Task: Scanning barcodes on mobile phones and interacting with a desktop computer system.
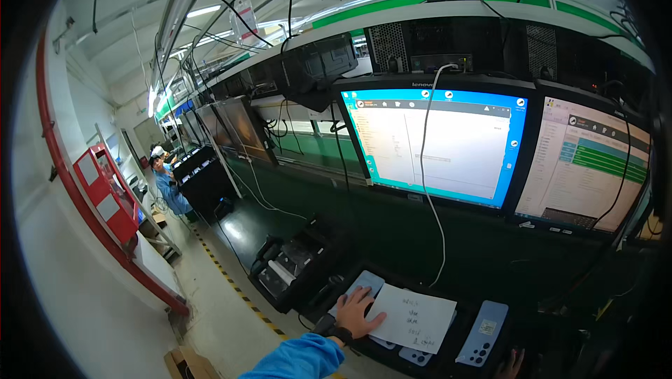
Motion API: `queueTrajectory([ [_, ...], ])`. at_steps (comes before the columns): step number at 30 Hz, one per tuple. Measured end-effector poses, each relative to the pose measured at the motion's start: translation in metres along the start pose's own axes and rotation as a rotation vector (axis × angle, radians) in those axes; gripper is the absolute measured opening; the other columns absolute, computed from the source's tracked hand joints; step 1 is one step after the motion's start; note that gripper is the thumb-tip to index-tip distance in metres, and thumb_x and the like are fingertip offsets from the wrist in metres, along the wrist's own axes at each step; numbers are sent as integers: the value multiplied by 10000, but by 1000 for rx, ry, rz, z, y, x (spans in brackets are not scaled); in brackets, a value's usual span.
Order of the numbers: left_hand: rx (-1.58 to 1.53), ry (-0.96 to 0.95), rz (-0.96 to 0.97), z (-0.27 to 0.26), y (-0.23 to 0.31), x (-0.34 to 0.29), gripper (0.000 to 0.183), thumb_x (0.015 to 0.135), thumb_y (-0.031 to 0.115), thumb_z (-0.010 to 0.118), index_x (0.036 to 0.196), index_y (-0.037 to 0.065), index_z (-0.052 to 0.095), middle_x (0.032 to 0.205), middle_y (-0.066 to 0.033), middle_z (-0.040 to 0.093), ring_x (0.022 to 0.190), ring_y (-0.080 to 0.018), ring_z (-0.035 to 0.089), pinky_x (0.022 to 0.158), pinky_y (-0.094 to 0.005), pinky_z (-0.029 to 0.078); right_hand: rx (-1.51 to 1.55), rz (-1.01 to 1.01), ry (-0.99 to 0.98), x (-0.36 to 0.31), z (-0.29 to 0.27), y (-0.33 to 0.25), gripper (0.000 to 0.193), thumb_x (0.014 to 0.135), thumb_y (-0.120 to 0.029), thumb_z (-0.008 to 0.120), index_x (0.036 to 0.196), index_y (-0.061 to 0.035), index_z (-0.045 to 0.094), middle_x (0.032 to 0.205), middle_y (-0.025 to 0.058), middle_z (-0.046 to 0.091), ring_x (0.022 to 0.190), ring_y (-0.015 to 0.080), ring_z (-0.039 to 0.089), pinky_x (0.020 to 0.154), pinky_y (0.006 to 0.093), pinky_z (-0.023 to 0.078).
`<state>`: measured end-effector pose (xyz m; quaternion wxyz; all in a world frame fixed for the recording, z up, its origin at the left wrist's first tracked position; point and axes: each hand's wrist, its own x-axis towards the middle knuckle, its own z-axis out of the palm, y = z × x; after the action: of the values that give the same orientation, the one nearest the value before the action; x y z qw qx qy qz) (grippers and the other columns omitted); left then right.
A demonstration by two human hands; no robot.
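Note:
My left hand lies flat with its fingers spread on a pale blue phone. The thumb reaches onto the left edge of a white sheet of paper with handwriting on it. Beneath the sheet, more phones stick out, one showing its camera end. To the right of the paper lies another pale blue phone, back up, with a white label. Beside that phone's lower end, my right hand shows only a few dim fingers at the lower edge, apart and seemingly holding nothing.
Two lit monitors stand behind the bench, with a white cable hanging across one. A black tray with a device inside sits left of the phones. Far left, people in blue sit along the line near a red cabinet.

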<state>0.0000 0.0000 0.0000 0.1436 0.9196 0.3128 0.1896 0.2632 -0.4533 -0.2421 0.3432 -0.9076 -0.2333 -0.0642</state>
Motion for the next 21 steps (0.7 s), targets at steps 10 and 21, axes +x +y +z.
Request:
queueTrajectory([
  [10, 21, 16, 27, -3, -2, 10, 493, 794, 494, 640, 1056, 76, 627, 1374, -120, 479, 1331, -289, 364, 1053, -511, 227, -180, -216, 180, 10, -10, -39, 397, 900, -135, 563, 1291, -79, 532, 1413, 243, 389, 1232, 430, 455, 1021, 455, 410],
  [21, 34, 32, 41, -2, -2, 7, 480, 798, 484, 643, 1059, 81, 631, 1369, -120, 486, 1326, -291, 380, 1054, -512, 236, -159, -153, 122, 8, -15, -43, 380, 911, -145, 544, 1288, -99, 544, 1419, 232, 390, 1236, 422, 455, 1033, 447, 400],
])
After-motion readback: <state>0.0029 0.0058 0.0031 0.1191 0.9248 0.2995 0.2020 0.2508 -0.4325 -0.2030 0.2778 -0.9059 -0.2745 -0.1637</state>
